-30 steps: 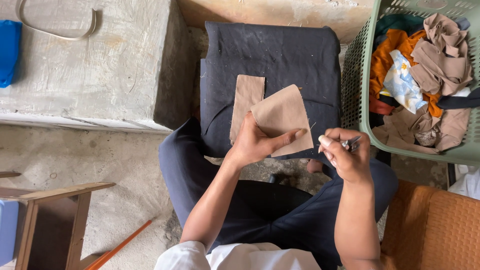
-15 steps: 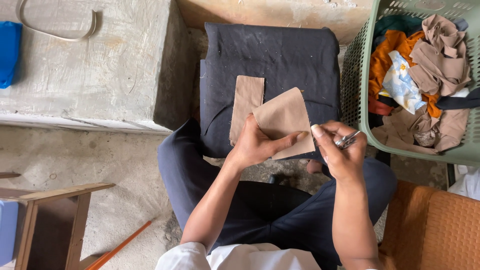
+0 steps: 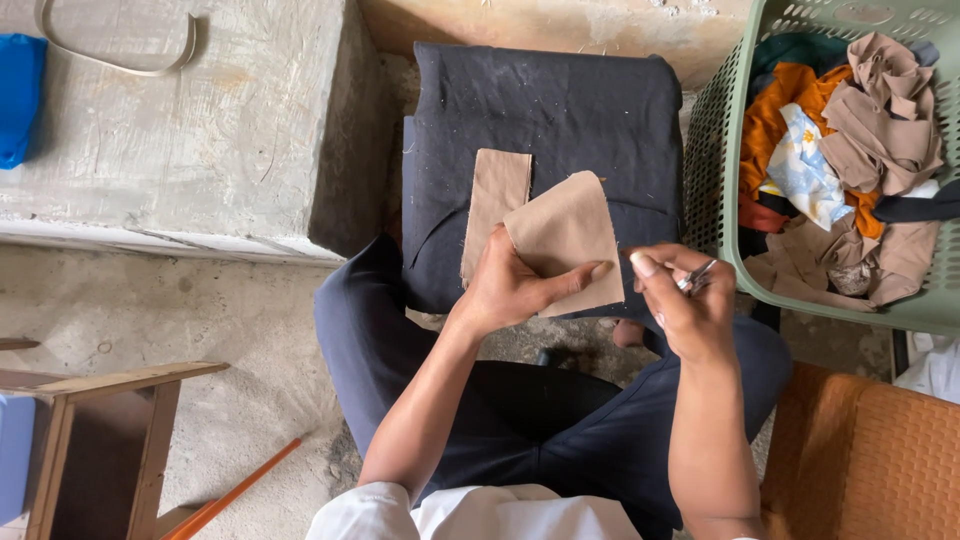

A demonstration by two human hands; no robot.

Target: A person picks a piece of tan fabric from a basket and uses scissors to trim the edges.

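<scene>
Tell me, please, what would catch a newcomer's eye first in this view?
Probably the tan fabric piece at the centre, held up by the left hand over a dark cloth-covered block, while the right hand pinches a small metal tool beside its edge. Next, the green plastic basket at the right, heaped with orange, tan and pale blue fabric scraps.

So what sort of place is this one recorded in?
Probably an informal home tailoring spot: a green basket full of fabric scraps, a dark cloth-covered stool, and the left hand holding a tan cloth piece over bare concrete.
</scene>
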